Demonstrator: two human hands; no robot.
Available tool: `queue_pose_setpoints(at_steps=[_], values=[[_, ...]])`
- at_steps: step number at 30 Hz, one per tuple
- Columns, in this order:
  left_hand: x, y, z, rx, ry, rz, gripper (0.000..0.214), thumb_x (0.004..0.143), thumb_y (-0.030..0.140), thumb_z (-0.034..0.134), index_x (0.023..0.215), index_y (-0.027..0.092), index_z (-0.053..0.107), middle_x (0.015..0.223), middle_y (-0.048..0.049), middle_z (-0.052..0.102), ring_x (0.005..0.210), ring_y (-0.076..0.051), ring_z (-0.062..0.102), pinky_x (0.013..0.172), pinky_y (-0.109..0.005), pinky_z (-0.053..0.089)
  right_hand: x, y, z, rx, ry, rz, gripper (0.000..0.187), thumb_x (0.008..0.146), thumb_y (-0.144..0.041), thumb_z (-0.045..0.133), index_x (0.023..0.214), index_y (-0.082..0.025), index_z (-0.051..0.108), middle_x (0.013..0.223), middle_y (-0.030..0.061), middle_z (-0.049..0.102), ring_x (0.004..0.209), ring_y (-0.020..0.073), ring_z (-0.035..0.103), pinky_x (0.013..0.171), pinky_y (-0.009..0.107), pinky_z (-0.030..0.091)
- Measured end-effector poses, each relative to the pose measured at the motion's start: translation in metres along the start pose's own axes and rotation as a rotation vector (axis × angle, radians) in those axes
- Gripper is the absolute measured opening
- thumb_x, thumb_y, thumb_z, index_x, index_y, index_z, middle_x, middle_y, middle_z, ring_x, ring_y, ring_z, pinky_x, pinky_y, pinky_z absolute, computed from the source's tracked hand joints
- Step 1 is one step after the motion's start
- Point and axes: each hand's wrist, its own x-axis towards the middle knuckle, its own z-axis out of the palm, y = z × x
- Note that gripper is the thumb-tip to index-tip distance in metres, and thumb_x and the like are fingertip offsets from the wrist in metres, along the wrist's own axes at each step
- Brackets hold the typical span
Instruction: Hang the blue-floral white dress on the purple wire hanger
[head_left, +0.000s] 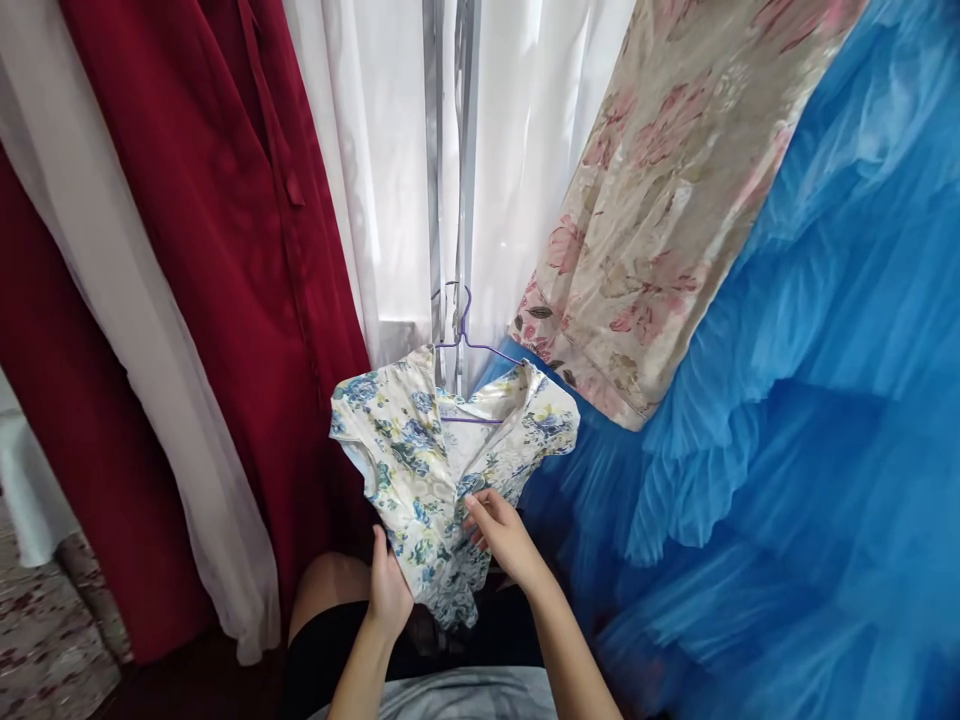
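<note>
A small white dress with a blue flower print (420, 450) hangs on a purple wire hanger (465, 340) right in front of me. My left hand (388, 590) grips the dress's lower left side, fingers curled behind the cloth. My right hand (501, 535) pinches the fabric at the front middle, near the waist. The hanger's hook stands up against the white curtain behind.
A dark red garment (225, 250) hangs at the left beside white sheer cloth (135, 330). White curtains (390, 180) fill the back. A beige dress with pink flowers (660, 200) and a big blue tulle skirt (810, 450) hang at the right. My knee (330, 590) shows below.
</note>
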Motion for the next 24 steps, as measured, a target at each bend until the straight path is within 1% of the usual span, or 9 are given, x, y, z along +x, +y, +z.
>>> queue_pose_setpoints(at_steps=[2,5,9,11,13,16,20,22,24], values=[[-0.003,-0.005,-0.007,0.038,0.030,-0.047,0.080,0.075,0.081,0.058,0.125,0.020,0.068,0.123,-0.0161,0.071,0.129,-0.038,0.057,0.108,-0.054,0.046,0.016,0.004,0.011,-0.076,0.066,-0.058,0.038,0.091,-0.058,0.055,0.081,-0.022,0.048,0.066,-0.0017,0.059,0.054,0.0153,0.054,0.052,0.027,0.039],[-0.006,-0.015,-0.004,0.232,0.013,-0.017,0.072,0.070,0.061,0.079,0.129,0.021,0.066,0.129,-0.0131,0.069,0.132,-0.036,0.055,0.115,-0.050,0.039,0.019,0.002,0.016,-0.187,0.150,-0.163,0.038,0.093,-0.054,0.053,0.073,-0.023,0.044,0.060,-0.0036,0.052,0.055,0.0154,0.051,0.054,0.027,0.038],[-0.018,-0.022,0.019,0.450,-0.138,0.077,0.060,0.078,0.052,0.075,0.129,0.020,0.066,0.135,-0.0131,0.066,0.140,-0.033,0.048,0.120,-0.047,0.031,0.001,-0.004,0.001,-0.206,0.277,-0.255,0.031,0.088,-0.051,0.063,0.085,-0.022,0.051,0.066,-0.0028,0.055,0.059,0.0167,0.051,0.058,0.027,0.040],[-0.024,-0.023,0.029,0.499,-0.186,0.082,0.056,0.079,0.050,0.074,0.127,0.021,0.067,0.134,-0.0131,0.066,0.142,-0.033,0.045,0.121,-0.047,0.029,-0.005,-0.005,-0.007,-0.181,0.384,-0.275,0.031,0.085,-0.049,0.067,0.090,-0.022,0.052,0.073,-0.0014,0.057,0.061,0.0166,0.052,0.060,0.028,0.043],[-0.028,-0.023,0.034,0.521,-0.217,0.082,0.054,0.079,0.049,0.074,0.125,0.021,0.068,0.133,-0.0132,0.067,0.142,-0.032,0.044,0.122,-0.046,0.028,-0.006,-0.004,-0.012,-0.174,0.436,-0.268,0.031,0.085,-0.048,0.067,0.092,-0.022,0.055,0.076,-0.0002,0.058,0.062,0.0168,0.052,0.062,0.028,0.044],[-0.029,-0.024,0.030,0.529,-0.241,0.080,0.052,0.080,0.048,0.073,0.124,0.021,0.069,0.129,-0.0130,0.069,0.141,-0.032,0.046,0.122,-0.047,0.028,-0.001,-0.002,-0.012,-0.195,0.386,-0.238,0.030,0.087,-0.050,0.064,0.090,-0.020,0.059,0.072,0.0008,0.058,0.061,0.0177,0.052,0.060,0.029,0.043],[-0.025,-0.029,0.013,0.487,-0.196,0.024,0.052,0.080,0.049,0.073,0.122,0.020,0.069,0.126,-0.0124,0.070,0.139,-0.032,0.048,0.121,-0.048,0.029,0.006,-0.004,-0.009,-0.305,0.243,-0.228,0.034,0.091,-0.046,0.056,0.068,-0.021,0.052,0.059,-0.0013,0.052,0.057,0.0166,0.048,0.056,0.028,0.035],[-0.021,-0.029,0.002,0.448,-0.113,0.009,0.049,0.077,0.049,0.073,0.116,0.019,0.071,0.121,-0.0118,0.072,0.134,-0.034,0.052,0.118,-0.048,0.033,0.005,-0.010,-0.009,-0.346,0.163,-0.218,0.038,0.092,-0.042,0.052,0.061,-0.021,0.049,0.055,-0.0017,0.050,0.055,0.0155,0.045,0.056,0.027,0.033],[-0.015,-0.025,-0.007,0.416,0.039,0.035,0.046,0.072,0.049,0.073,0.106,0.018,0.073,0.111,-0.0112,0.074,0.125,-0.036,0.059,0.112,-0.049,0.040,0.000,-0.017,-0.012,-0.319,0.079,-0.206,0.039,0.092,-0.040,0.051,0.059,-0.020,0.051,0.054,-0.0014,0.051,0.053,0.0144,0.044,0.054,0.027,0.032]])
